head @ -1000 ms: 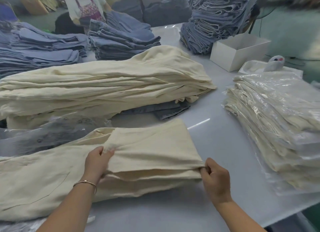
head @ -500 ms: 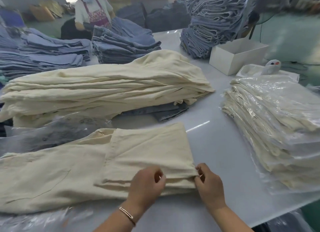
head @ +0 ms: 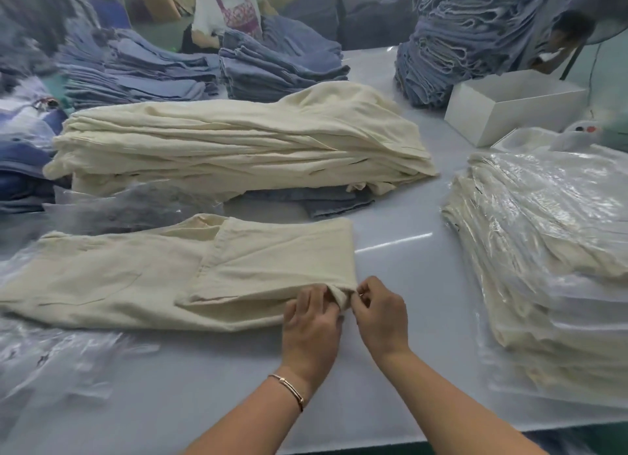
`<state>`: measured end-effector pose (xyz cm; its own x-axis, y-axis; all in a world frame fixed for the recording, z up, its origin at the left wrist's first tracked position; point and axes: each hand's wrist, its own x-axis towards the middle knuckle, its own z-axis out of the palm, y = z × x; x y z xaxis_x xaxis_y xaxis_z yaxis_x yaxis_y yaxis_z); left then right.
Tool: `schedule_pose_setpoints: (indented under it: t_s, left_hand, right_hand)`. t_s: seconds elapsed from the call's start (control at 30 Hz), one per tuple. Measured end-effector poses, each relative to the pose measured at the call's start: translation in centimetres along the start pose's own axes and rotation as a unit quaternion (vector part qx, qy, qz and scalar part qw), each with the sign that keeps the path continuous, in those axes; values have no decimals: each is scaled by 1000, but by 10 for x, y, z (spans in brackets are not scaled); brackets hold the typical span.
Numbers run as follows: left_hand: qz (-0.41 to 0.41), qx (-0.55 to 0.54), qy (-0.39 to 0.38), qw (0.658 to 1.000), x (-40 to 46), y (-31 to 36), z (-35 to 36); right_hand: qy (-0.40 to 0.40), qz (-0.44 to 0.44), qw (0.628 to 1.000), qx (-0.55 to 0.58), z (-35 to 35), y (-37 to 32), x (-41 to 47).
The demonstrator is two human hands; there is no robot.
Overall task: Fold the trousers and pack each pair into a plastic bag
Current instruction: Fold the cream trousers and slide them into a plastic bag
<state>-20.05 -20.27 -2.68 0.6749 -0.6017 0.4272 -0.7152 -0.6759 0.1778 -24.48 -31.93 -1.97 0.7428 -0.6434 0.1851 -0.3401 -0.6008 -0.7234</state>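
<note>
The cream trousers (head: 190, 278) lie lengthwise on the counter (head: 401, 250), the leg end turned back over the body of the garment so that a doubled panel sits at their right-hand end. A second ago the left hand (head: 311, 322) held the folded edge well to the left, near the middle of the garment — it has since travelled right along the near edge and now sits just beside the right hand (head: 380, 313) at the near right corner of the fold. Both hands are working that one corner: the left grip is closed on the bunched cloth there, thumb and fingers pinching it, and the right grip pinches the same corner from the other side. The folded panel itself has flattened and lies squarer than before. Judgement: the first fold is laid and the corner is being trued up — a further fold appears necessary before the pair will match the bagged stack (head: 550, 244) at the right. Bagging has not begun; loose plastic bags (head: 61, 359) lie at the near left of the counter, touching the trousers' edge. The unfolded cream pile (head: 238, 145) behind indicates much work remaining.
</note>
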Motion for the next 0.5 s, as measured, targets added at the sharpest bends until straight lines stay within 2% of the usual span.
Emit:
schedule_pose_setpoints:
  t_s: [0.1, 0.17, 0.27, 0.33, 0.4, 0.5]
  left_hand:
    - [18, -41, -27, 999, -14, 6, 10]
    - [9, -59, -82, 995, -27, 13, 16]
    - [-47, -49, -149, 986, -23, 19, 19]
    - [-103, -92, -183, 973, -10, 18, 18]
    - [-139, -152, -180, 962, -2, 20, 15]
    - [-143, -156, -232, 949, -6, 22, 17]
  right_hand:
    - [-63, 60, 996, -12, 1, 9, -14]
    - [-102, 69, 992, -34, -1, 12, -19]
    - [-100, -11, 994, -53, -6, 8, -14]
    - [-110, -70, 988, -81, -7, 3, -11]
    - [-135, -80, 982, -107, -8, 4, -9]
    - [-206, -78, 967, -131, -10, 15, -7]
